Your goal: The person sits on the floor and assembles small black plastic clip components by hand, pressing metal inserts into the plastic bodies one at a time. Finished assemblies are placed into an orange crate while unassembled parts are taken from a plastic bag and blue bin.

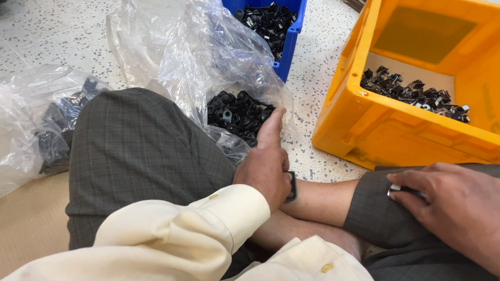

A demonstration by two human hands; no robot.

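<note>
Both hands sit low in the frame over the person's crossed legs. At centre, the left hand (266, 165) is curled around a small flat black plastic clip (292, 186) that sticks out below the palm, with its thumb stretched up toward the open clear plastic bag (208, 57). That bag lies on the speckled tile floor (47, 36) just above the hand and holds a heap of small black plastic parts (237, 113). At lower right, the right hand (458, 208) rests on the grey checked trouser knee (380, 213), its fingertips pinching a small shiny metal piece (396, 189). Above it, at upper right, stands a large orange plastic crate (364, 125) with assembled black-and-metal pieces (414, 93) on its bottom. A blue plastic bin (289, 47) of more black parts sits at top centre, behind the bag. A second clear bag (31, 130) of dark parts lies at far left.
</note>
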